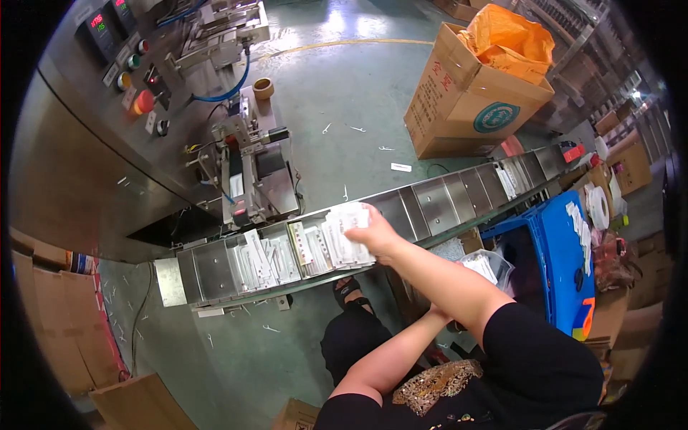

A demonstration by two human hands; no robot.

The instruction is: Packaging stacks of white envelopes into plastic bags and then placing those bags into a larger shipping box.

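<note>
Head view has the right hand (375, 233) with its fingers closed on a bunch of white packets (344, 235) over the metal conveyor (438, 204); whether the bunch rests on it or is lifted, I cannot tell. The left hand is hidden behind the right forearm (448, 278), so the state of its fingers cannot be told. An uneven pinch could let outer packets slide free, since the bunch looks loose and many-layered. Just left, loose packets (261, 264) lie skewed across a compartment, and a nudge might tip some over the conveyor's near edge. With the forearms crossed, an elbow or wrist could also knock the clear plastic box (506, 271), spilling the white pieces inside.
</note>
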